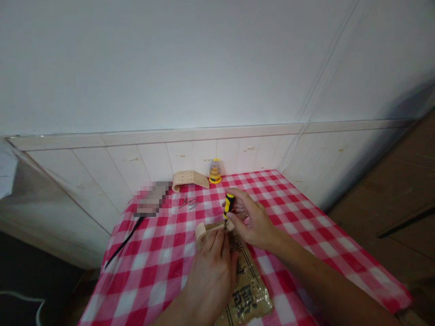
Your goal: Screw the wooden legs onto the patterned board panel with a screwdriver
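My right hand (249, 217) is closed around a small yellow-and-black screwdriver (229, 204), held upright with its tip down on a curved wooden piece (204, 229). My left hand (212, 267) presses on that piece from the near side, fingers together, holding it down. Beneath both lies a flat wooden board with black cut-out patterns (248, 290). A second curved wooden piece with holes (188, 179) rests at the table's far edge. Some loose dark screws (189, 203) lie between it and my hands.
A red-and-white checked cloth (306, 222) covers the small table against a white panelled wall. A yellow screwdriver-bit holder (215, 171) stands at the back. A blurred-out object (151, 199) with a black cable (124, 242) sits at the left.
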`<action>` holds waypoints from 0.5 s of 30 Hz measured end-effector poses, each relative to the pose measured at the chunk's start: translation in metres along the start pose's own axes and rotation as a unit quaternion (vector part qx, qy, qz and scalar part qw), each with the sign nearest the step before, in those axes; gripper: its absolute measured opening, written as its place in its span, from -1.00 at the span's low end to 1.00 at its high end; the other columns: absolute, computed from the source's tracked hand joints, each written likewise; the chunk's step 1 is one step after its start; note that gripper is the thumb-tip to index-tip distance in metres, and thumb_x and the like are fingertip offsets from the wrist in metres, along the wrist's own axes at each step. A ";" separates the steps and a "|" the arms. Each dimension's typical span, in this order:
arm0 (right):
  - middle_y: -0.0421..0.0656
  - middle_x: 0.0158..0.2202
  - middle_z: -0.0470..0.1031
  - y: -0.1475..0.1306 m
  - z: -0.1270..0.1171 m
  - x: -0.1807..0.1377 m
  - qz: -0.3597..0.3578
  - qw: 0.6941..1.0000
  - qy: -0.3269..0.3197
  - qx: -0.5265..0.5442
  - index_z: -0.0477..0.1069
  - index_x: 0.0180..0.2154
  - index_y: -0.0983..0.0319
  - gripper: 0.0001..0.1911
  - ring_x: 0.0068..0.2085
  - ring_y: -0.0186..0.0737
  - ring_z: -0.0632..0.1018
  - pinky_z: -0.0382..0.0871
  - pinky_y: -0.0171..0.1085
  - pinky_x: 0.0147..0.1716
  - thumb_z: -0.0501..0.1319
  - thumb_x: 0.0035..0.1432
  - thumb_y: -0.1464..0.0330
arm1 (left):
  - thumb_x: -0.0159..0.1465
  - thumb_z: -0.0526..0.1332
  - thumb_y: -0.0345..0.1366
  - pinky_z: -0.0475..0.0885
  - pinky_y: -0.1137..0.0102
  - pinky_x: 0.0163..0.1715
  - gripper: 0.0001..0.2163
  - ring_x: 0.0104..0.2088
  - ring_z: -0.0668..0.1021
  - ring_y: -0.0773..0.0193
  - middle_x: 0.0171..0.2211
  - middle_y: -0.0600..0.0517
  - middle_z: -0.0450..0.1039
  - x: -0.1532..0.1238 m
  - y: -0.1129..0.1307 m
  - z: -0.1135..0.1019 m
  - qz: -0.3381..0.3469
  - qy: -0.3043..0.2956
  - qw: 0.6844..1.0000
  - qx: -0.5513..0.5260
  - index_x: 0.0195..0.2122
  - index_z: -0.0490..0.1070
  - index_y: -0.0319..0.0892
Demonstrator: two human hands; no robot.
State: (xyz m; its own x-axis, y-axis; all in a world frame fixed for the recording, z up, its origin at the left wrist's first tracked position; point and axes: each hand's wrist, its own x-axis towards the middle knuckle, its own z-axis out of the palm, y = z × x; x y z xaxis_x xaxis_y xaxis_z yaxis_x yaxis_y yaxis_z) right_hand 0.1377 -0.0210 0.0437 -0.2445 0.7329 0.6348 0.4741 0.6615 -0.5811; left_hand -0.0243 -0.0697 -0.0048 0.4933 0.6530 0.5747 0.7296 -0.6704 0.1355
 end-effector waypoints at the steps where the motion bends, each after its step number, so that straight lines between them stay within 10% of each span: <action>1: -0.05 0.02 0.56 -0.001 0.000 0.000 -0.001 1.000 0.000 0.000 0.22 0.23 0.12 -0.41 -0.18 -0.19 0.65 0.62 -0.17 -0.19 0.18 0.20 0.54 | 0.41 0.07 -0.36 0.58 0.02 0.01 -0.71 0.02 0.59 -0.06 0.00 -0.28 0.54 0.000 0.000 0.000 0.003 0.002 1.000 0.000 0.07 0.41 -0.39; 15: -0.07 -0.01 0.58 0.001 0.001 -0.001 0.000 1.000 0.006 -0.004 0.24 0.23 0.08 -0.40 -0.14 -0.13 0.64 0.60 -0.12 -0.16 0.27 0.20 0.50 | 0.41 0.04 -0.40 0.64 0.07 -0.06 -0.74 0.00 0.63 -0.07 -0.07 -0.28 0.58 0.001 0.001 -0.005 0.040 0.008 0.999 0.034 0.00 0.45 -0.37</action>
State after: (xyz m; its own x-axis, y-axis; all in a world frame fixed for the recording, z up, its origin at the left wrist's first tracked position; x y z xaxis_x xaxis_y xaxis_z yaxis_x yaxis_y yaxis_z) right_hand 0.1379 -0.0206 0.0418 -0.2341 0.7310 0.6409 0.4816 0.6599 -0.5767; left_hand -0.0250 -0.0716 -0.0004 0.5440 0.5922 0.5944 0.7185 -0.6947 0.0346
